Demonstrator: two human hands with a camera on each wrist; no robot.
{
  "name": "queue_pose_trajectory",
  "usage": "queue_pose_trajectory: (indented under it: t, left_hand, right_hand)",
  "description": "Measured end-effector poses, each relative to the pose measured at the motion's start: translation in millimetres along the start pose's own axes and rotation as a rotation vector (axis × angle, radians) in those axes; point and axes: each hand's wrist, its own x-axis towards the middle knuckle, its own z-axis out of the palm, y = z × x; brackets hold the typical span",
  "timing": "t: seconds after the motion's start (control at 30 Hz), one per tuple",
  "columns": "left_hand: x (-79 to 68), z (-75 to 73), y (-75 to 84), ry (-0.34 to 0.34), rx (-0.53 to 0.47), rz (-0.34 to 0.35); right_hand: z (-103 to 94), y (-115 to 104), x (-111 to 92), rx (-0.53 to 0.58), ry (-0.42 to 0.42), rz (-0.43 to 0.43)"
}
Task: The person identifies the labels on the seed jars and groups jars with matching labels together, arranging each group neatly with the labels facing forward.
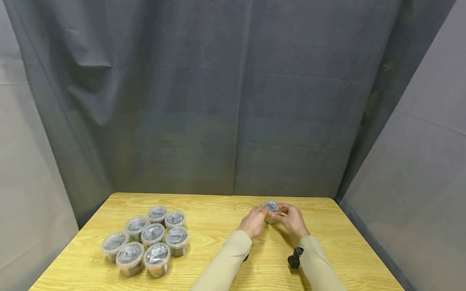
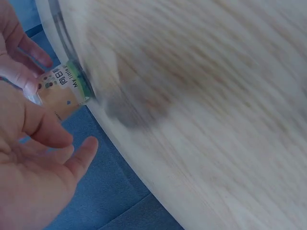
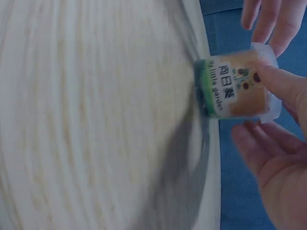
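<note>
A small clear plastic tub [image 1: 270, 218] with a pale lid stands upright near the table's far edge, right of centre. Its label reads "My little garden" with Chinese characters; in the right wrist view the tub [image 3: 240, 88] shows orange-brown sides and a green base. My right hand [image 1: 292, 221] pinches it near the lid, the thumb [image 3: 283, 84] lying across the label side. On the other side my left hand [image 1: 253, 221] has its fingers beside the lid, loosely bent; in the left wrist view this hand [image 2: 36, 167] grips nothing. Whether its fingertips touch the lid I cannot tell.
Several similar lidded tubs [image 1: 153, 233] stand grouped on the left of the wooden table [image 1: 211, 226]. Grey curtains [image 1: 189, 101] hang behind the far edge and at both sides. A black wrist device [image 1: 295, 258] sits at the right sleeve.
</note>
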Motion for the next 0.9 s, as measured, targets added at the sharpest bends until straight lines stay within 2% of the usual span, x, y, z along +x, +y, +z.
queue_pose_trajectory:
  t: [0.17, 0.43, 0.63, 0.77, 0.9]
  left_hand:
    - [-5.1, -1.0, -0.5, 0.014, -0.071, -0.006]
    - [-17.2, -16.8, -10.7, 0.138, -0.166, -0.044]
    - [-36.4, -29.3, -24.9, 0.242, -0.231, -0.069]
    - [-49.9, -37.8, -32.9, 0.268, -0.256, -0.074]
    - [-63.8, -46.3, -40.3, 0.283, -0.261, -0.085]
  right_hand:
    - [-2.5, -6, -2, -0.014, -0.031, 0.021]
    - [-4.9, -18, -4, -0.057, -0.016, -0.027]
    - [-3.6, -28, -8, -0.124, -0.007, -0.080]
    - [0.6, -35, -11, -0.157, -0.001, -0.104]
    - [8.5, -41, -16, -0.154, 0.008, -0.175]
